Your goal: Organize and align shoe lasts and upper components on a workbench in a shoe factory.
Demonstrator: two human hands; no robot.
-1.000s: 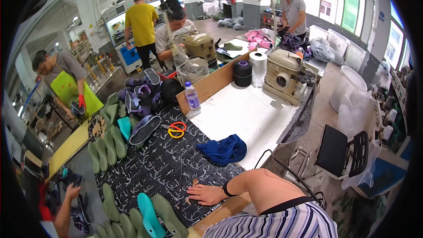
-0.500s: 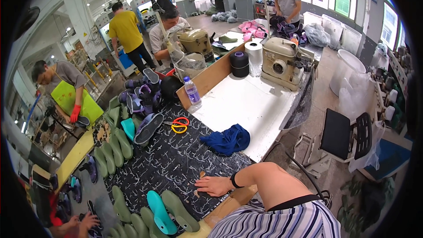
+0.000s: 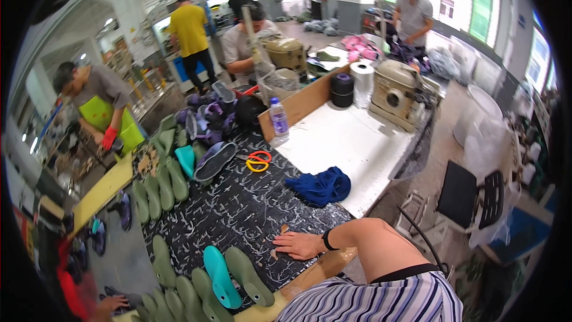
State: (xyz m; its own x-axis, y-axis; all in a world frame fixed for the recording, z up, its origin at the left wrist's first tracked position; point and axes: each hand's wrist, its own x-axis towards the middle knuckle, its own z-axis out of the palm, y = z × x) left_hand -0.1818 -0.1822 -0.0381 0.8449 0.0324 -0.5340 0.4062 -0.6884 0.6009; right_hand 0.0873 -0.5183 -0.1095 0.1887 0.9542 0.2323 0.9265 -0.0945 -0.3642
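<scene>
My right hand (image 3: 298, 245), with a black band on its wrist, lies palm down on the dark table cover (image 3: 238, 226) strewn with pale thread bits. Its fingers are stretched out. Small tan scraps (image 3: 285, 228) lie by the fingertips; whatever is under the palm is hidden. Left of the hand stand a green shoe last (image 3: 247, 274) and a turquoise shoe last (image 3: 219, 275), with several green ones beside them. Beyond the hand are a crumpled blue cloth (image 3: 322, 186) and scissors (image 3: 258, 161) with red and yellow handles. My left hand is out of view.
A water bottle (image 3: 279, 120), black thread cone (image 3: 342, 89), white thread cone (image 3: 361, 80) and sewing machine (image 3: 394, 92) stand farther off. Purple sandals (image 3: 208, 119) are heaped at the back left. A co-worker's hand (image 3: 112, 304) shows at lower left. A black chair (image 3: 457, 188) stands at right.
The whole view has shifted, so most things sit farther right. My right hand stays flat by the tan scraps. The co-worker's hands at lower left have moved partly out of view.
</scene>
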